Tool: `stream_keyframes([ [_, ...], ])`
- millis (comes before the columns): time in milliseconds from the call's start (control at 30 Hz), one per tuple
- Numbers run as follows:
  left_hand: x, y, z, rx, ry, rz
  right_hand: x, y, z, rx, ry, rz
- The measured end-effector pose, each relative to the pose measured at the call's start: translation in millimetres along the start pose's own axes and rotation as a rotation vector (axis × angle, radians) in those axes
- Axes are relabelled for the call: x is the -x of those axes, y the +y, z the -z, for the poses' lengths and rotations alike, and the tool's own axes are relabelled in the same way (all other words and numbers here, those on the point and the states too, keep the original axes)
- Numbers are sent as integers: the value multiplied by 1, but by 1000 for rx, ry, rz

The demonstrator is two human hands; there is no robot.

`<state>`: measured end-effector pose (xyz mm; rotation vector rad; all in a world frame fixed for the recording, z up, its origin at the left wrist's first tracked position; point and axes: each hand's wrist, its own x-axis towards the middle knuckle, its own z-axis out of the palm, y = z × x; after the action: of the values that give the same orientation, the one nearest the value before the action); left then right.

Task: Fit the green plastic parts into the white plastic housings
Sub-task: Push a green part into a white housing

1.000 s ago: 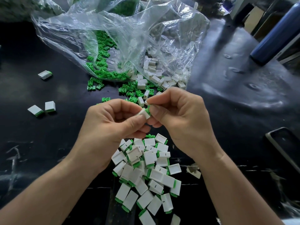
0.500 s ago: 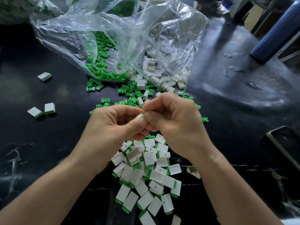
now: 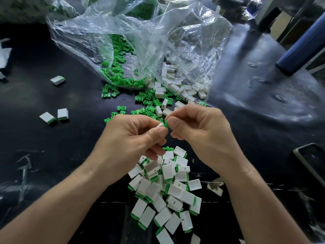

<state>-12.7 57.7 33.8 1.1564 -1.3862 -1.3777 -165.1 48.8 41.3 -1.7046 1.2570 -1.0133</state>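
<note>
1. Green part point(image 3: 166, 123): pinched between thumb and forefinger of my right hand point(image 3: 198, 131), in the air just above the far edge of the finished pile point(image 3: 168, 191).
2. White housing point(image 3: 160, 125): pinched by thumb and forefinger of my left hand point(image 3: 130, 140), other fingers curled under. Only 1 corner shows, and it touches the green part.
3. I judge the housing's open end faces the right hand so the part can go straight in. The opening itself is hidden by the thumb.
4. Step as I read it: the start of insertion. Most of the green shows outside the housing, so it is not seated yet.
5. Both hands hover over the pile, probably so a done piece drops straight onto it.
6. Loose green parts point(image 3: 149, 100) and loose white housings point(image 3: 175, 87) lie mixed just beyond the pile, spilling from the plastic bag point(image 3: 140, 41) further beyond. That keeps stock an easy reach for either hand.
7. 3 assembled pieces point(image 3: 62, 114) lie well left of the pile on the black table point(image 3: 52, 155). I cannot tell why they are apart.
8. Phone point(image 3: 313, 161) lies well right of the pile and the blue cylinder point(image 3: 302, 48) far beyond-right. Neither is part of the work.
9. Risk: the part is tiny, so a tilted entry could jam. The next move needs it squared up before the push.
</note>
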Motion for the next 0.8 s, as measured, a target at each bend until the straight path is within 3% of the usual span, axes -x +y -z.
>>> stream_keyframes([
  [333,4,-4,-12,129,158,-97,0,1,-21,-107,122,-9],
  [800,8,-5,-9,-20,168,-249,3,-4,-16,-234,-21,9],
])
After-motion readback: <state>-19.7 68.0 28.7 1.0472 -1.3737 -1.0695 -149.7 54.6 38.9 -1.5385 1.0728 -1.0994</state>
